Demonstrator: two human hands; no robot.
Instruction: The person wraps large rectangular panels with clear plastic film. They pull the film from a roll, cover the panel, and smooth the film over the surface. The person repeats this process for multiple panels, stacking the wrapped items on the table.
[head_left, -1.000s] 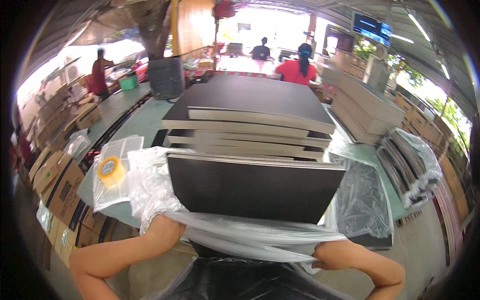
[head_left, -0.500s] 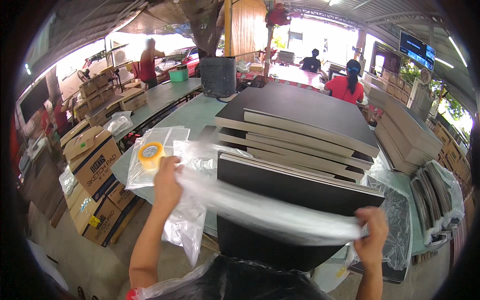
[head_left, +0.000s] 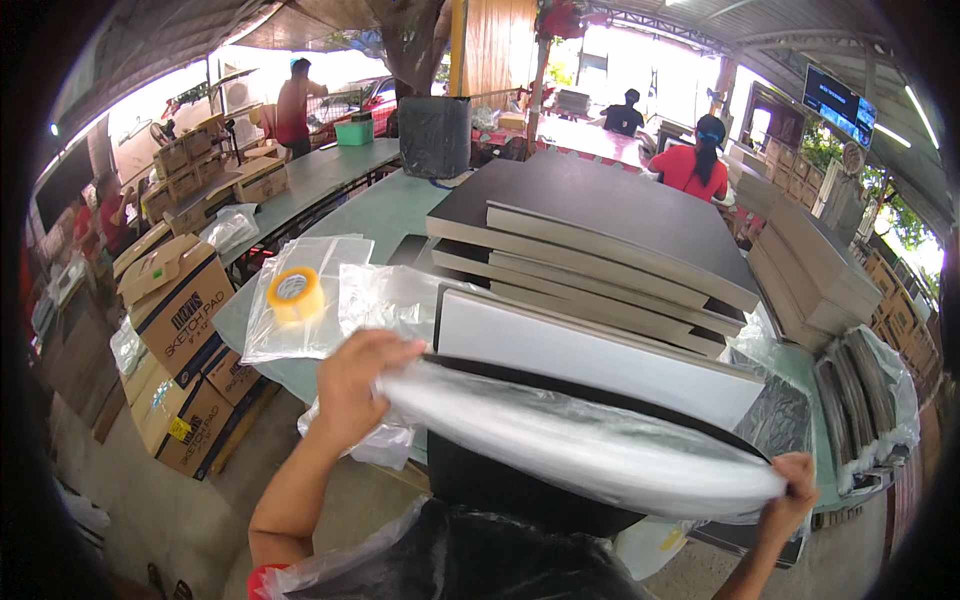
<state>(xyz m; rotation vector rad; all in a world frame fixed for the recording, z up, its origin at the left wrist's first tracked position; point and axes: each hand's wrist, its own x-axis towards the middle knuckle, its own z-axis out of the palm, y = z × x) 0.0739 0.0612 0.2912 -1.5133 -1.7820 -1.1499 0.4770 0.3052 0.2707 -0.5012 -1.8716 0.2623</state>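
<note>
1. Clear plastic [head_left: 575, 432], one piece, stretched left to right across the near side of the table, over the front of a black board [head_left: 520, 490]. Its folds are milky and smeared; I can't make out its edges. Lower part of the board hidden by the plastic and the wearer's dark apron [head_left: 480, 555].
2. Left hand [head_left: 362, 385]: curled narrow, thumb and fingers pinching the plastic's left end. Right hand [head_left: 795, 480]: fingers folded tight on the right end; fingertips out of sight.
3. Just beyond the black board, one white-faced board [head_left: 600, 355] leans upright; its lower part is covered.
4. Behind that, one stack of black-topped boards [head_left: 600, 205], layers offset; exact count unclear.
5. Left on the green table [head_left: 385, 210]: one yellow tape roll [head_left: 295, 297], lying on flat clear bags [head_left: 258, 330], number uncertain.
6. Right: one plastic-wrapped bundle [head_left: 865, 400]; beyond it, pale stacks [head_left: 800, 270].
7. Floor, left: at least three brown cartons [head_left: 185, 310], partly overlapping.
8. Far side: one dark bin [head_left: 435, 140], one green tub [head_left: 354, 132], three co-workers [head_left: 690, 172] plainly seen; figures at far left too blurred to count.
</note>
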